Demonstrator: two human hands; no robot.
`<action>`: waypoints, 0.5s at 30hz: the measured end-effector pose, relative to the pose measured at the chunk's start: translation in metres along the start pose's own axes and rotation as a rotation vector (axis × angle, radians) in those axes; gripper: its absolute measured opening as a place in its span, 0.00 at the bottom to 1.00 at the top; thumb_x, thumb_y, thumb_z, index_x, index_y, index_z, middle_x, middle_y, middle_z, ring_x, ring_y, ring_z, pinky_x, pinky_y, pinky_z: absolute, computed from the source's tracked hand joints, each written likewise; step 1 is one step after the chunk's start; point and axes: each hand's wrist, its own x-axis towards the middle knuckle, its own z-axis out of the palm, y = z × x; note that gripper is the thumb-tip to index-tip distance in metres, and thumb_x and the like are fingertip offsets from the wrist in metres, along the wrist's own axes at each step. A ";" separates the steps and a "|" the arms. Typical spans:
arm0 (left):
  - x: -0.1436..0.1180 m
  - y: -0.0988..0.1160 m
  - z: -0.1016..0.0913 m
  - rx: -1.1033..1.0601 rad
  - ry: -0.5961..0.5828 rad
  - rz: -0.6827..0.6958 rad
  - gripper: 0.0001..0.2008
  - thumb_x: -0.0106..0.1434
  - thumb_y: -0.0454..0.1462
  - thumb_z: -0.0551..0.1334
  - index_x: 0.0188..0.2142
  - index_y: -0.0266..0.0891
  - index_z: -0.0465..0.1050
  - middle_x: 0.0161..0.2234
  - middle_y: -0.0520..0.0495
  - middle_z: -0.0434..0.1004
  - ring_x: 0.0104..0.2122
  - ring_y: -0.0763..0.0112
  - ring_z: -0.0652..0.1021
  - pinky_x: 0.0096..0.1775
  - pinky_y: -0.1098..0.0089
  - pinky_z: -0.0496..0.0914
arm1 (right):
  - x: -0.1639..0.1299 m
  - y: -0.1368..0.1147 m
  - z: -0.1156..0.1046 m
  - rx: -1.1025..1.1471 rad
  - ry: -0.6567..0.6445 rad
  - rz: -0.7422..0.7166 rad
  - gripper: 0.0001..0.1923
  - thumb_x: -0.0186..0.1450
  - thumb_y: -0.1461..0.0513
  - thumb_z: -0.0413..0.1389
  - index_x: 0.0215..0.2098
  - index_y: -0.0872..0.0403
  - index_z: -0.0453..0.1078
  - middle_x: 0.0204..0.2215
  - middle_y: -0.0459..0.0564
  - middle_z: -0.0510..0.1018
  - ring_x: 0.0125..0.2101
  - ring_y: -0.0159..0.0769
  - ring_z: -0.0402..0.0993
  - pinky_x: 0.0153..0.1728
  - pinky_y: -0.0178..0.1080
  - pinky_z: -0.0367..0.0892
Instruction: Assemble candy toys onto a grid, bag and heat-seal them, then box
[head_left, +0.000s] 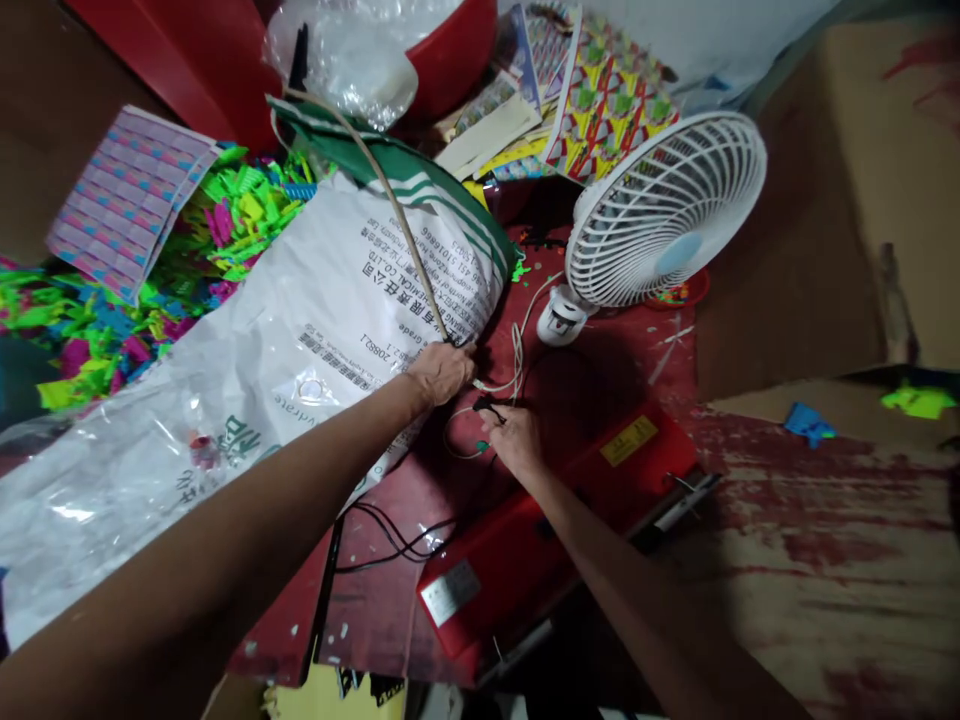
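Note:
My left hand point(442, 372) is closed at the edge of a white printed sack point(352, 270). A beige cord point(390, 200) runs down over the sack into its fingers; the gripped end is hidden. Just to the right and lower, my right hand point(516, 437) pinches a small black plug point(487, 406), partly covered by the fingers. Thin white cable point(517, 350) loops between the hands and the white fan point(667, 225). Below my right hand lies a long red machine point(555, 520) with a yellow label, and black cables point(390, 545) curl beside it.
Bright plastic pieces point(247, 205) are heaped at the left, under a printed sheet point(131, 200). Printed sheets point(611, 95) and a red tub point(457, 60) stand at the back. Cardboard point(817, 200) rises at the right, beside a paint-stained board point(847, 540).

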 end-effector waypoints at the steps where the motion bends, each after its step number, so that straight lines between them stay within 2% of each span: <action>1: 0.000 0.001 0.000 -0.015 -0.001 -0.011 0.17 0.67 0.35 0.49 0.43 0.38 0.77 0.43 0.40 0.75 0.36 0.62 0.77 0.33 0.68 0.64 | -0.004 -0.002 -0.008 -0.017 -0.020 -0.013 0.15 0.66 0.57 0.52 0.32 0.55 0.78 0.26 0.50 0.79 0.29 0.33 0.73 0.34 0.33 0.63; 4: 0.002 0.001 0.003 -0.052 -0.003 -0.043 0.16 0.67 0.37 0.51 0.42 0.35 0.77 0.43 0.38 0.75 0.39 0.58 0.77 0.35 0.67 0.64 | -0.013 -0.008 -0.045 -0.047 -0.088 -0.076 0.15 0.65 0.55 0.52 0.34 0.55 0.77 0.29 0.47 0.79 0.31 0.32 0.71 0.34 0.31 0.62; 6: 0.004 0.000 0.006 -0.072 0.002 -0.047 0.17 0.67 0.40 0.52 0.49 0.38 0.74 0.48 0.39 0.73 0.41 0.56 0.76 0.37 0.65 0.65 | -0.021 -0.016 -0.080 -0.069 -0.154 -0.143 0.15 0.63 0.53 0.54 0.35 0.57 0.75 0.27 0.45 0.76 0.28 0.30 0.69 0.31 0.31 0.61; 7: 0.005 -0.001 0.007 -0.075 0.001 -0.039 0.19 0.66 0.41 0.54 0.54 0.42 0.70 0.51 0.39 0.70 0.42 0.56 0.76 0.39 0.64 0.65 | -0.028 -0.020 -0.100 -0.090 -0.191 -0.188 0.15 0.62 0.53 0.56 0.35 0.57 0.75 0.25 0.43 0.75 0.26 0.29 0.68 0.29 0.31 0.61; 9: 0.006 0.000 0.005 -0.072 -0.004 -0.018 0.28 0.65 0.44 0.58 0.64 0.51 0.55 0.58 0.39 0.63 0.46 0.53 0.74 0.42 0.63 0.65 | -0.047 -0.030 -0.139 -0.172 -0.245 -0.317 0.13 0.61 0.54 0.58 0.35 0.56 0.74 0.23 0.42 0.72 0.24 0.27 0.66 0.27 0.31 0.61; 11: 0.002 0.004 -0.001 -0.078 0.004 -0.015 0.40 0.61 0.47 0.62 0.67 0.52 0.42 0.63 0.36 0.55 0.49 0.49 0.72 0.45 0.61 0.64 | -0.073 -0.033 -0.171 -0.231 -0.381 -0.465 0.11 0.64 0.56 0.54 0.37 0.54 0.75 0.28 0.44 0.74 0.28 0.30 0.71 0.31 0.32 0.64; 13: -0.013 0.015 -0.012 -0.135 0.049 -0.037 0.44 0.60 0.48 0.63 0.68 0.50 0.38 0.65 0.34 0.46 0.50 0.46 0.71 0.46 0.58 0.64 | -0.101 -0.023 -0.189 -0.271 -0.547 -0.555 0.13 0.68 0.59 0.48 0.43 0.51 0.74 0.36 0.48 0.77 0.36 0.32 0.74 0.36 0.34 0.67; 15: -0.039 0.034 -0.022 -0.252 0.111 -0.061 0.38 0.64 0.48 0.59 0.67 0.48 0.41 0.66 0.35 0.44 0.50 0.46 0.70 0.46 0.56 0.64 | -0.126 -0.001 -0.190 -0.411 -0.608 -0.587 0.17 0.71 0.62 0.44 0.48 0.52 0.73 0.44 0.53 0.76 0.42 0.35 0.74 0.41 0.36 0.68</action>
